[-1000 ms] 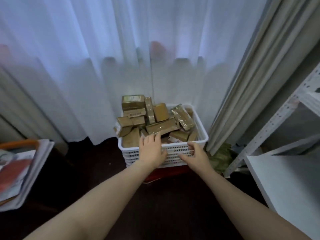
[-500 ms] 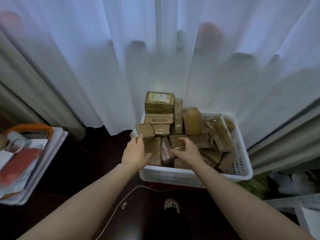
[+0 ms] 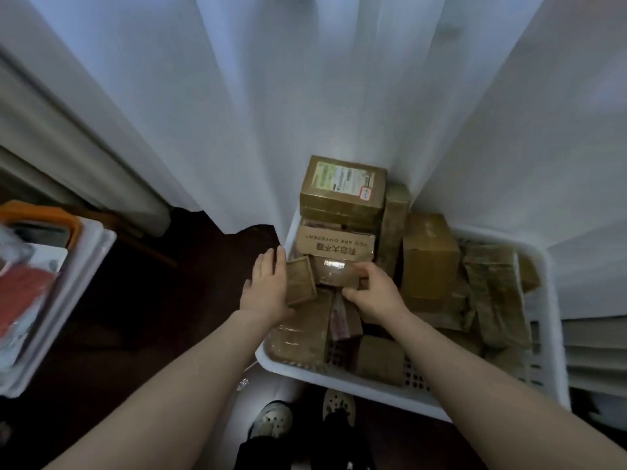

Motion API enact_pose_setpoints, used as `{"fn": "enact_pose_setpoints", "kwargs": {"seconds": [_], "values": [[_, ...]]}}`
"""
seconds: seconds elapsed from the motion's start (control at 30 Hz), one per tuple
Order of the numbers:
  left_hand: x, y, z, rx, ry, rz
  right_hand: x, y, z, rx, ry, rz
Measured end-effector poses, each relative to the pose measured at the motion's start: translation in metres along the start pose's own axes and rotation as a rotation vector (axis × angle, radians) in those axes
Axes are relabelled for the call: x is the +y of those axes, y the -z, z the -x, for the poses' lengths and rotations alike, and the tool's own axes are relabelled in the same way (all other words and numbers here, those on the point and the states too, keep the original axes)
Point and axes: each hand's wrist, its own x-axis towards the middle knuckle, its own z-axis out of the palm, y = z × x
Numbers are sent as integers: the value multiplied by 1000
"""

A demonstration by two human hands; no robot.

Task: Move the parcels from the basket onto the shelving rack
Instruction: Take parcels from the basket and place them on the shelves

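A white plastic basket (image 3: pixel 380 385) stands on the dark floor, heaped with several brown taped parcels. A labelled box (image 3: pixel 342 184) tops the stack at the back left, above a carton printed with text (image 3: pixel 334 244). My left hand (image 3: pixel 266 286) lies with straight fingers against the left side of a small square parcel (image 3: pixel 300 283) at the basket's left rim. My right hand (image 3: pixel 375 291) curls its fingers over a tape-wrapped parcel (image 3: pixel 334 274) just below the printed carton. The shelving rack is out of view.
White curtains (image 3: pixel 305 96) hang right behind the basket. A white tray with an orange handle (image 3: pixel 68 266), holding red and white items, sits at the left. My two shoes (image 3: pixel 305 415) stand just in front of the basket, with a thin cable beside them.
I have stepped closer and now look down into the basket. Both hands went from its front rim in among the parcels; the rack slid out of view at the right.
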Motion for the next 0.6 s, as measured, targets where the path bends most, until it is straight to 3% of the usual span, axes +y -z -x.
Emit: {"fn": "enact_pose_setpoints", "kwargs": {"seconds": [0.13,0.23,0.33,0.4,0.5,0.6], "values": [[-8,10,-4,27,-37,48,5,-5,1,-25,-58,-92],[-6,37,9,62,9,382,-8,4,24,-16,-94,-292],[1,71,19,-136,71,825,-31,17,53,0,-78,-597],[9,88,29,-265,74,994,-43,24,74,23,-57,-764],[23,113,50,-400,6,1043,-49,30,105,93,-37,-886],[40,126,69,-488,-117,922,-47,36,142,206,-51,-962]]}}
